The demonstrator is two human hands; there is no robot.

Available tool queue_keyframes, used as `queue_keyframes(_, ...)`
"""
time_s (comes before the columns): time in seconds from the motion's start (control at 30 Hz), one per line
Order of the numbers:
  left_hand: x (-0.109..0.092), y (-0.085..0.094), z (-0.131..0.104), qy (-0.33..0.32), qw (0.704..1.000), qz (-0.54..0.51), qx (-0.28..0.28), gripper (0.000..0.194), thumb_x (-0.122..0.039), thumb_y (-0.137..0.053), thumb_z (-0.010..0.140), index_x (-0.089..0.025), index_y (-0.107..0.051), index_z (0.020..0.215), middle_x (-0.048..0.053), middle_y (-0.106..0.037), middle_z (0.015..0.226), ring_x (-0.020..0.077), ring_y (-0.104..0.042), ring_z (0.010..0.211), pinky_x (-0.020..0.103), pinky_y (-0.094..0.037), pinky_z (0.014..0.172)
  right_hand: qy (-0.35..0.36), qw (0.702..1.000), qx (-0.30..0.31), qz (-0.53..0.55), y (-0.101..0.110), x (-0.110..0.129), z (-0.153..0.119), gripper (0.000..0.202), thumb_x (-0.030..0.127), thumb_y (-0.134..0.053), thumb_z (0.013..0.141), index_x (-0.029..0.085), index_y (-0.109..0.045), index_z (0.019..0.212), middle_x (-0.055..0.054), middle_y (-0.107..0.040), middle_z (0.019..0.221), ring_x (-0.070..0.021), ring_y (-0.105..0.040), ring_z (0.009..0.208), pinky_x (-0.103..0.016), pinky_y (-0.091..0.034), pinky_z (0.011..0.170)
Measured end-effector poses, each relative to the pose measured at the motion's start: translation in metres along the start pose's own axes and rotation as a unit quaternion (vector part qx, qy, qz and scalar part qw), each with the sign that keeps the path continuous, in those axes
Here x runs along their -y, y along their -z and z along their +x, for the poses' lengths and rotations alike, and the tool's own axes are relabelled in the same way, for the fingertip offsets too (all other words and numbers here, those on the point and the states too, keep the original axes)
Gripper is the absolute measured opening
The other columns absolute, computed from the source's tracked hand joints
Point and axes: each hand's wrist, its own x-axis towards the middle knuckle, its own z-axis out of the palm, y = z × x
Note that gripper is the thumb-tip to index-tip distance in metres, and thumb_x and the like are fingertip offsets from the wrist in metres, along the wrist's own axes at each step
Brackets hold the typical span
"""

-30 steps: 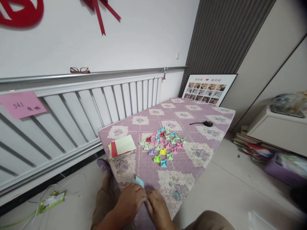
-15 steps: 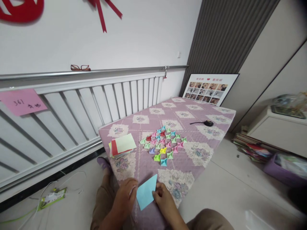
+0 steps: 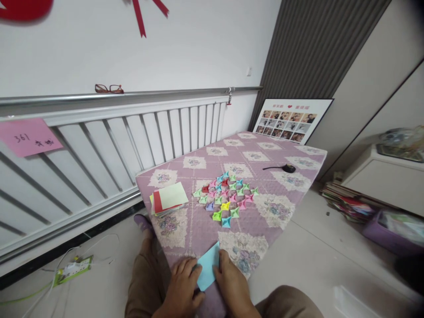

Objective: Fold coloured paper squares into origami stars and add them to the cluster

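A light blue sheet of paper [image 3: 208, 267] lies at the near end of the cloth-covered table, tilted, one corner pointing away. My left hand [image 3: 183, 280] rests on its left edge with the fingers apart. The right edge is pinched between the thumb and fingers of my right hand [image 3: 228, 274]. Beyond them, several small folded paper shapes [image 3: 225, 206] in green, pink, blue, red, yellow and purple stand in slanting rows. To their left sits a stack of coloured paper [image 3: 170, 197], pale green and red on top.
The table [image 3: 198, 234] has a purple floral cloth. A black object with a strap [image 3: 289, 168] lies toward its far right. A photo board [image 3: 291, 119] leans at the far end. The white radiator [image 3: 159, 132] runs along the left, with glasses [image 3: 109, 88] on the pipe above.
My left hand has spread over the left side of the blue sheet, and my right hand has closed further round its right edge. The sheet has shifted slightly right.
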Motion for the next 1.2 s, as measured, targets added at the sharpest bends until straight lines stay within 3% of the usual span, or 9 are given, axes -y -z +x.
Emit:
queue_keyframes(0.1,-0.002,0.004,0.0,-0.008,1.0,0.002,-0.006,0.047,-0.038,-0.063,0.081,-0.027,-0.056,0.126,0.007,-0.049,0.139,0.0294,-0.04,0.126,0.046,-0.029,0.106,0.06,0.997,-0.036,-0.021,-0.002,-0.004,-0.001,0.027,0.009,-0.053,0.078,0.023,-0.053,0.101,-0.006,-0.066,0.095,-0.0198,-0.063,0.089,-0.027,-0.045,0.073)
queue_keyframes(0.17,-0.003,0.005,0.001,-0.005,1.0,0.0,-0.016,0.041,-0.038,-0.062,0.083,-0.027,-0.058,0.123,0.007,-0.051,0.135,0.0285,-0.042,0.123,0.045,-0.031,0.104,0.101,0.994,-0.033,-0.036,-0.001,-0.004,-0.002,0.015,0.009,-0.053,0.081,0.023,-0.057,0.084,-0.004,-0.064,0.088,-0.0201,-0.06,0.086,-0.029,-0.044,0.075)
queue_keyframes(0.23,-0.005,0.006,0.003,0.0,1.0,-0.004,-0.026,0.037,-0.037,-0.062,0.084,-0.028,-0.059,0.12,0.005,-0.054,0.131,0.0271,-0.045,0.12,0.044,-0.033,0.102,0.129,0.991,-0.017,-0.031,0.003,-0.003,-0.005,0.017,0.009,-0.051,0.083,0.023,-0.058,0.076,-0.003,-0.061,0.082,-0.0191,-0.058,0.081,-0.03,-0.043,0.074)
queue_keyframes(0.4,-0.009,0.009,0.01,0.005,0.998,-0.017,-0.056,0.023,-0.03,-0.06,0.087,-0.027,-0.065,0.109,0.004,-0.059,0.118,0.0239,-0.049,0.11,0.041,-0.035,0.097,0.174,0.984,0.032,0.034,0.018,0.001,-0.01,0.01,0.022,-0.064,0.082,0.025,-0.061,0.091,-0.002,-0.061,0.092,-0.0197,-0.056,0.088,-0.031,-0.042,0.078)
queue_keyframes(0.5,-0.007,0.009,0.014,0.006,0.997,-0.034,-0.066,0.017,-0.026,-0.058,0.087,-0.026,-0.067,0.101,0.004,-0.061,0.112,0.0233,-0.05,0.105,0.04,-0.036,0.093,0.145,0.989,0.022,0.012,0.017,0.004,-0.012,0.016,0.02,-0.071,0.074,0.025,-0.061,0.084,-0.001,-0.061,0.09,-0.0206,-0.056,0.087,-0.031,-0.041,0.076)
queue_keyframes(0.6,-0.004,0.007,0.017,0.014,0.996,-0.05,-0.071,0.015,-0.021,-0.057,0.085,-0.024,-0.068,0.095,0.003,-0.061,0.108,0.0221,-0.051,0.103,0.038,-0.037,0.091,0.111,0.994,-0.004,-0.016,0.011,0.007,-0.011,0.013,0.012,-0.066,0.076,0.024,-0.06,0.076,-0.001,-0.061,0.085,-0.0196,-0.056,0.084,-0.03,-0.04,0.072)
queue_keyframes(0.73,0.0,0.006,0.019,0.057,0.994,-0.051,-0.084,0.018,-0.016,-0.05,0.085,-0.022,-0.067,0.084,0.004,-0.062,0.099,0.0206,-0.053,0.096,0.038,-0.037,0.09,0.113,0.993,-0.015,-0.035,0.006,0.008,-0.007,0.011,0.016,-0.064,0.08,0.023,-0.06,0.072,-0.002,-0.061,0.082,-0.0193,-0.056,0.08,-0.029,-0.039,0.069)
queue_keyframes(0.97,0.002,0.009,0.024,0.11,0.987,-0.048,-0.11,0.014,-0.018,-0.053,0.084,-0.02,-0.064,0.077,0.003,-0.06,0.092,0.021,-0.052,0.094,0.037,-0.034,0.087,0.085,0.994,-0.041,-0.063,0.001,0.006,0.0,0.018,0.017,-0.063,0.082,0.021,-0.058,0.065,-0.006,-0.061,0.083,-0.0211,-0.055,0.08,-0.032,-0.041,0.074)
queue_keyframes(1.2,0.003,0.012,0.031,0.136,0.986,-0.008,-0.097,0.017,-0.026,-0.052,0.088,-0.019,-0.063,0.076,0.003,-0.06,0.092,0.0212,-0.052,0.092,0.035,-0.033,0.084,0.089,0.991,-0.062,-0.08,-0.002,0.006,0.003,0.019,0.017,-0.064,0.078,0.022,-0.056,0.062,-0.005,-0.062,0.081,-0.0212,-0.055,0.078,-0.032,-0.041,0.073)
